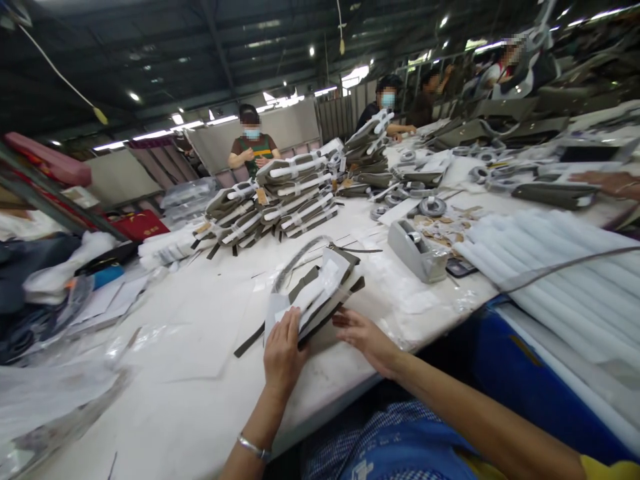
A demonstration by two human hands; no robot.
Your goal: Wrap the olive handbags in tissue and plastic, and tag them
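Note:
A dark olive handbag (342,265) with white wrapping over it and a curved handle sits tilted on the white table in front of me. My left hand (284,350) grips its near left end, fingers over the white sheet and thumb by the lower edge. Beside the bag's right side is my right hand (367,338), fingers stretched out and apart; whether the fingertips touch the bag I cannot tell. A dark strap end (249,340) sticks out at the bag's left.
Wrapped bags (295,190) are stacked farther back. A tape dispenser (416,252) and a phone (461,267) lie to the right, near white foam sheets (555,267) over a blue bin (520,360). Co-workers (251,143) stand across the table; another person's hand (607,181) reaches in at right.

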